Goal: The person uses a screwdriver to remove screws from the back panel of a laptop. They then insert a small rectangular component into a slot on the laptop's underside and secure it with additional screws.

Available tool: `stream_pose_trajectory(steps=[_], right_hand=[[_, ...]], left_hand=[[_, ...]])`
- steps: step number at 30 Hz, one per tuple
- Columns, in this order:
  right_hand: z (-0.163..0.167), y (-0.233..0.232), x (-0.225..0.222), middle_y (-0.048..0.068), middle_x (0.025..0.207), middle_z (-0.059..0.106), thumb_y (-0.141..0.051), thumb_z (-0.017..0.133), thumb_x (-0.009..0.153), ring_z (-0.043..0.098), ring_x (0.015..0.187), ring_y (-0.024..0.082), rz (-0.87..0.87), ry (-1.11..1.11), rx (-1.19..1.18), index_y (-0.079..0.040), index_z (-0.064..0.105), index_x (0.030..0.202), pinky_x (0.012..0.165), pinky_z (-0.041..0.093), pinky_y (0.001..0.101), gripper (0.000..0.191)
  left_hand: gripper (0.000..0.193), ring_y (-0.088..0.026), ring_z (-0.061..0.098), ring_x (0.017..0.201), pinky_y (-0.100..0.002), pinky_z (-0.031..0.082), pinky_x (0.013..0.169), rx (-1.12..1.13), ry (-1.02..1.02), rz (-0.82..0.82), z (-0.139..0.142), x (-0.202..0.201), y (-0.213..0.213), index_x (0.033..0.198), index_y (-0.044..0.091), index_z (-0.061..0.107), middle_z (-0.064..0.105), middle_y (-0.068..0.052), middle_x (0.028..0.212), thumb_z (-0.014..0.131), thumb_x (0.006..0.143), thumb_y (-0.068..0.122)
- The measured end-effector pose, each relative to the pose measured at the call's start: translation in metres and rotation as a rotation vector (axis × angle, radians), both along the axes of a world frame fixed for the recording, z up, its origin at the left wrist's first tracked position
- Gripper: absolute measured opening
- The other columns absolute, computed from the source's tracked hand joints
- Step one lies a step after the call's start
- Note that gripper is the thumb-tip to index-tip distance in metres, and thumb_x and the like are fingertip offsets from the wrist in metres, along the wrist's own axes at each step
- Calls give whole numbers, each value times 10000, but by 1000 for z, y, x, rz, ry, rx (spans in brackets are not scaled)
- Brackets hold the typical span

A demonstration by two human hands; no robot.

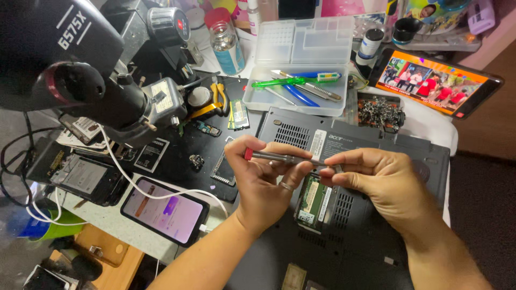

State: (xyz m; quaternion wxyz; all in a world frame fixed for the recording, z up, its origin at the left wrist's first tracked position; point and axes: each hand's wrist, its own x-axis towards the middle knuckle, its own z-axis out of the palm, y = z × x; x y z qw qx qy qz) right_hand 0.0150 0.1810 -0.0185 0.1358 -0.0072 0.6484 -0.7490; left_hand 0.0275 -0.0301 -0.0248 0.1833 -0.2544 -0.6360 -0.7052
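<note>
Head view: left hand [263,182] and right hand [384,182] both pinch a slim screwdriver [285,158] above the upturned laptop [371,145]; memory module [312,196] exposed beneath.

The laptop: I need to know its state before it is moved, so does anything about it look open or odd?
Yes. The laptop lies underside up, and a bay is uncovered, baring a green memory module. Above it, the left hand and right hand hold a screwdriver.
</note>
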Motion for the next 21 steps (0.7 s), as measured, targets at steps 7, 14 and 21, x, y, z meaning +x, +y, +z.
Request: stream_pose_trajectory(steps=[7, 14, 21], right_hand=[[-1, -1, 1, 161, 962, 812, 60, 731, 802, 783, 885, 208, 4, 8, -8, 69, 760, 1059, 830, 623, 316, 259], [1, -1, 4, 157, 971, 807, 58, 731, 809, 776, 894, 196, -11, 27, -12, 70, 762, 1061, 840, 619, 320, 255], [1, 0, 1, 168, 953, 801, 41, 720, 830, 788, 888, 210, 9, 2, -62, 72, 753, 1059, 843, 633, 334, 234]], left_hand=[[583, -202, 734, 939, -282, 618, 841, 41, -69, -11, 0, -3, -1, 1216, 115, 190, 695, -220, 1133, 676, 992, -118], [580, -221, 748, 869, -307, 634, 821, 80, -129, -22, 3, -5, -1, 1199, 114, 200, 717, -230, 1083, 684, 976, -118], [585, -220, 731, 938, -302, 619, 869, 100, -99, -89, 2, -4, -1, 1204, 131, 187, 688, -249, 1168, 661, 994, -139]])
